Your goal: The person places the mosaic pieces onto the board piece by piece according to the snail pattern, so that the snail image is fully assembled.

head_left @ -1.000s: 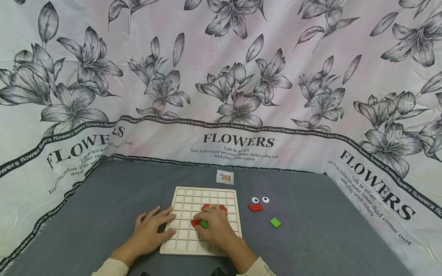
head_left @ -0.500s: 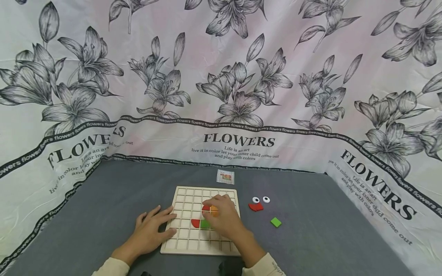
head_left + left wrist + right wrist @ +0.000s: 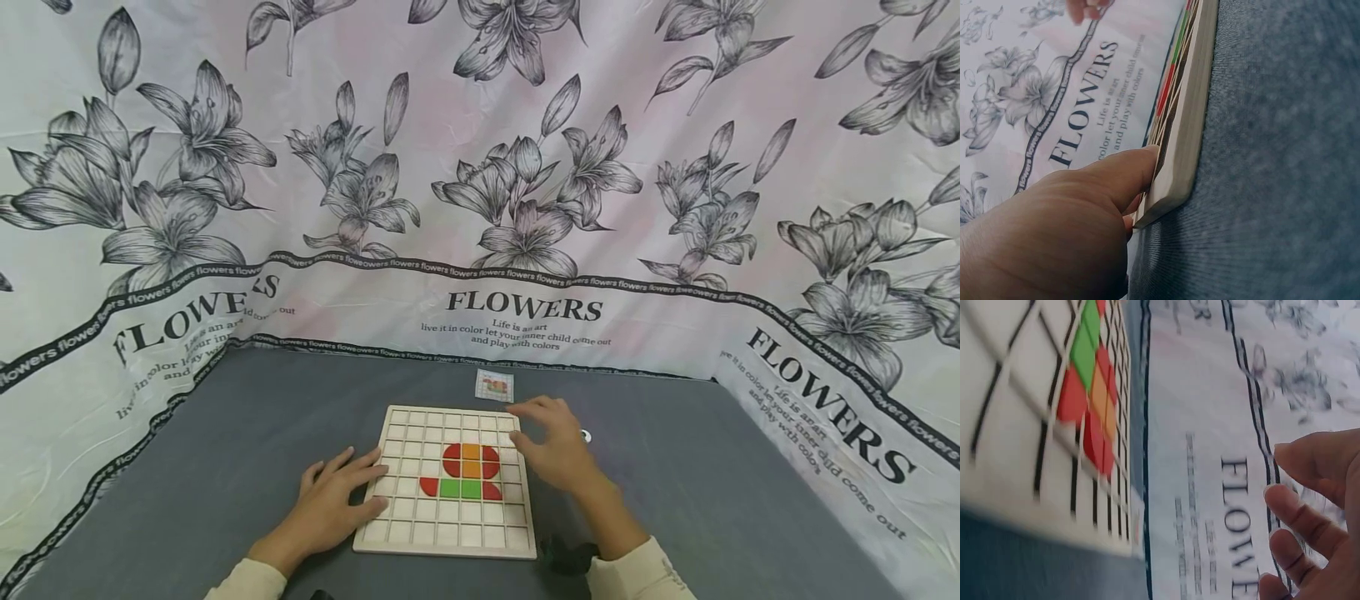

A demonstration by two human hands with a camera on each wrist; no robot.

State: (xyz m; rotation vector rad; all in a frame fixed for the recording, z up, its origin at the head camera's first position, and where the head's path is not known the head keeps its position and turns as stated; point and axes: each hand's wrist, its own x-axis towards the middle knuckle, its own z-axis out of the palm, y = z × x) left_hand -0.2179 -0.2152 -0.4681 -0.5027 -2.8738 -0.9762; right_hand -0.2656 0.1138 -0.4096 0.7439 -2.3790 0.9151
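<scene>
A light wooden grid board (image 3: 405,531) lies on the table with flat coloured pieces in its cells. Two orange squares (image 3: 471,460) stand between red rounded pieces, and below them comes a row with green squares (image 3: 461,489) and a red piece (image 3: 428,486) at its left end. My left hand (image 3: 326,507) rests at the board's left edge, fingers spread. The left wrist view shows its thumb (image 3: 1138,169) on the rim. Over the board's upper right corner hovers my right hand (image 3: 561,450), its fingers loosely bent and holding nothing, as the right wrist view also shows.
Behind the board lies a small printed card (image 3: 494,385) with a coloured picture on a grid. A round white eye piece (image 3: 587,435) peeks out beside the right hand, which hides the table there. A flower-printed cloth (image 3: 517,325) encloses the grey table (image 3: 712,500).
My right hand has lifted off the coloured pieces and moved right to the board's upper right corner, uncovering the pieces. It now covers the loose pieces on the right. The left hand has stayed put.
</scene>
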